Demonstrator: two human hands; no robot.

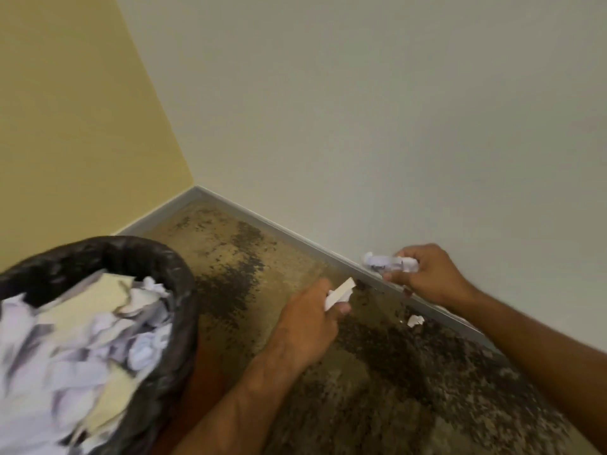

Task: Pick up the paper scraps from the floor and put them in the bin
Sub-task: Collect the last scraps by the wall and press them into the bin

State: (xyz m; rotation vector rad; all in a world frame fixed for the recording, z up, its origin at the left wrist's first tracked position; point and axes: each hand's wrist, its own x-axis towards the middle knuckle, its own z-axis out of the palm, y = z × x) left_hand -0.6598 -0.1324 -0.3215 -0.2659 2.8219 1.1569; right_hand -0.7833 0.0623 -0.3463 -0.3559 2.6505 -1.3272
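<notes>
Bin [157, 257] full of paper, both hands gripping scraps, left [308, 323], right [423, 274]

Bin [170, 280]: cut off by my left and bottom edges; contents motion-blurred. Flat scrap [340, 293]: lower end hidden in left hand [307, 323]. Crumpled wad [391, 262]: partly hidden by right hand [427, 274]. Both forearms run out of view.
</notes>
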